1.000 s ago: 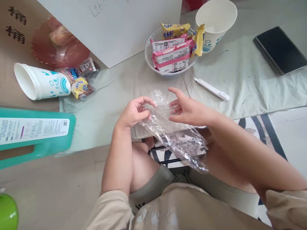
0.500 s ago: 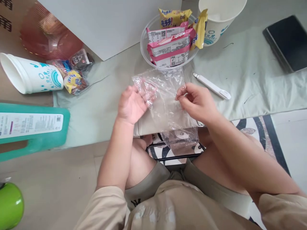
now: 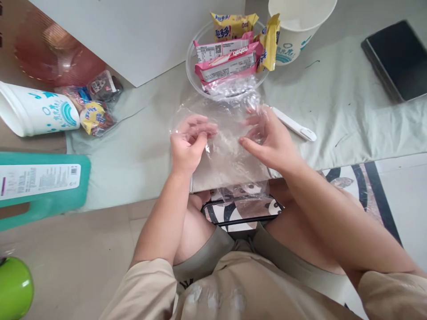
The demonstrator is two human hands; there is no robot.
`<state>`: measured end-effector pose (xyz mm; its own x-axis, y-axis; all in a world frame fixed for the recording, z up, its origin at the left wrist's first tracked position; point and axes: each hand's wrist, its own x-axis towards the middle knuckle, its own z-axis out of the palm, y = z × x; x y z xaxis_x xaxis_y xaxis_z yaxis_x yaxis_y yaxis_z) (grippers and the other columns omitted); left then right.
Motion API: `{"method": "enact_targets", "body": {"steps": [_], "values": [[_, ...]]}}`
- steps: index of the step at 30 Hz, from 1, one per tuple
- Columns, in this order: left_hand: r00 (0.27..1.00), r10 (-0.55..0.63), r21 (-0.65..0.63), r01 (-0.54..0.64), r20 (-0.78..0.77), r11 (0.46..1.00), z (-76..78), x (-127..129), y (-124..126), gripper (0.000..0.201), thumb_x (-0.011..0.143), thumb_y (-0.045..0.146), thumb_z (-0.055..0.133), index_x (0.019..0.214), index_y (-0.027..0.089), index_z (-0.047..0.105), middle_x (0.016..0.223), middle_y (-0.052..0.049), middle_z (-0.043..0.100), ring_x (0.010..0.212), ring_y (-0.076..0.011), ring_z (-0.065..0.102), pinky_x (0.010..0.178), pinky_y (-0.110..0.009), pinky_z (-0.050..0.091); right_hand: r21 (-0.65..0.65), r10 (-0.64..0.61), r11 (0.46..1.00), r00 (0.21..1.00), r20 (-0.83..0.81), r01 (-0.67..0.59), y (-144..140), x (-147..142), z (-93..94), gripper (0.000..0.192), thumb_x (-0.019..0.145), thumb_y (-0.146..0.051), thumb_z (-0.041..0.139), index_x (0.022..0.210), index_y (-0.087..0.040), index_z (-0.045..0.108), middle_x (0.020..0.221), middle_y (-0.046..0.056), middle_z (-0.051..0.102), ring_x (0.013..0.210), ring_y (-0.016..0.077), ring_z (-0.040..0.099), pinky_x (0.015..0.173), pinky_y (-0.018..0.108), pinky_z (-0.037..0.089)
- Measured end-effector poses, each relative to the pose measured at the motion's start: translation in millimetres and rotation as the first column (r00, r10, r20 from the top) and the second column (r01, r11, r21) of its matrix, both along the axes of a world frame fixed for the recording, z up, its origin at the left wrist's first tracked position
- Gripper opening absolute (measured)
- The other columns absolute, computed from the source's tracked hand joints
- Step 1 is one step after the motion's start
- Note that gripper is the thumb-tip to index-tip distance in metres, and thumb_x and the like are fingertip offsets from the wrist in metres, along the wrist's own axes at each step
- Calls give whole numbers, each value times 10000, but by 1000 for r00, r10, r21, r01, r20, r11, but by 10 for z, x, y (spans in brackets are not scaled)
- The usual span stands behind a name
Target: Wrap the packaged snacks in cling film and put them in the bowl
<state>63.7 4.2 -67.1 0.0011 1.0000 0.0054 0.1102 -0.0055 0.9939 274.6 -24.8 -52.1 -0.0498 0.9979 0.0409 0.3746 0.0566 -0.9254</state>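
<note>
A thin, crinkled clear plastic bag (image 3: 227,149) is spread between my two hands, its lower end hanging over the table edge above my lap. My left hand (image 3: 190,144) grips its left side, with fingers curled behind the film and the thumb close to them. On the right side, my right hand (image 3: 271,142) has its fingers under the film and its thumb in front, holding the bag stretched. Just beyond lies a clear round bowl (image 3: 191,66) with pink wafer packets (image 3: 230,64) and yellow snack packets (image 3: 233,26). A white utility knife (image 3: 293,124) rests by my right hand.
A white paper cup (image 3: 300,33) stands behind the bowl, and a black phone-like device (image 3: 396,60) lies far right. At left are a tipped paper cup (image 3: 46,109), wrapped snacks (image 3: 96,118), a teal jug (image 3: 66,195) and a large white box (image 3: 133,35).
My right fingers have gone from a pinch to spread under the film. My left fingers have curled in, and the bag is pulled wider and now overlaps the bowl's near rim.
</note>
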Motion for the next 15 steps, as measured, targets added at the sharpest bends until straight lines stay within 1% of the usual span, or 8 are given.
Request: {"method": "enact_targets", "body": {"steps": [2,4,6,7,9,11,13,15], "values": [[990,-73,-44,79,117,996,39,-22,-5,456,742,507,841,1081,290,626,1106,-47,791,1051,-241,775,898,-395,649,-6,35,999,999,-20,-35,23,-10,-7,150,807,-258,631,956,-241,635,977,44,725,786,198,669,739,360,542],[960,-181,-135,213,216,968,60,-36,-6,610,645,577,895,1103,277,626,1165,-75,775,1102,-270,765,916,-408,646,35,32,999,999,-38,-31,42,-9,-13,46,806,-236,595,843,-234,622,894,34,715,834,208,680,790,368,533],[933,-276,-220,327,231,919,54,-36,-7,614,611,604,909,1028,233,655,1040,-89,784,1029,-287,779,869,-412,654,97,35,995,997,-63,-29,52,-1,-19,36,794,-236,608,822,-238,629,879,32,712,873,216,681,820,376,527],[932,-301,-240,345,202,907,43,-32,-9,571,626,604,903,972,215,668,949,-83,779,967,-284,785,826,-406,657,127,46,991,996,-79,-36,53,5,-22,36,785,-244,630,820,-242,636,890,32,714,889,219,679,827,380,526],[955,-283,-224,297,92,928,14,-27,-18,468,684,573,879,908,212,683,850,-56,753,868,-253,775,747,-379,655,146,66,988,993,-102,-51,45,13,-22,38,777,-267,671,801,-246,649,949,38,716,928,224,678,841,385,533],[981,-193,-151,188,-14,970,-9,-35,-34,365,742,514,855,925,242,696,866,-26,742,809,-207,750,697,-344,646,136,49,990,990,-133,-31,28,13,-12,57,786,-294,684,790,-246,654,1023,48,702,969,228,676,844,384,544],[992,-118,-83,113,-54,990,-14,-56,-53,296,768,468,844,939,272,703,881,-2,733,762,-169,722,669,-314,635,116,42,993,985,-166,-23,10,9,4,100,805,-313,680,883,-250,673,1099,57,681,939,211,667,825,378,553],[994,-108,-60,106,-16,993,5,-78,-65,290,766,480,845,917,278,702,865,6,727,729,-156,708,646,-298,621,94,50,995,980,-195,-32,-2,6,17,215,821,-318,675,1028,-262,666,1141,57,670,841,178,642,782,369,555]]}}
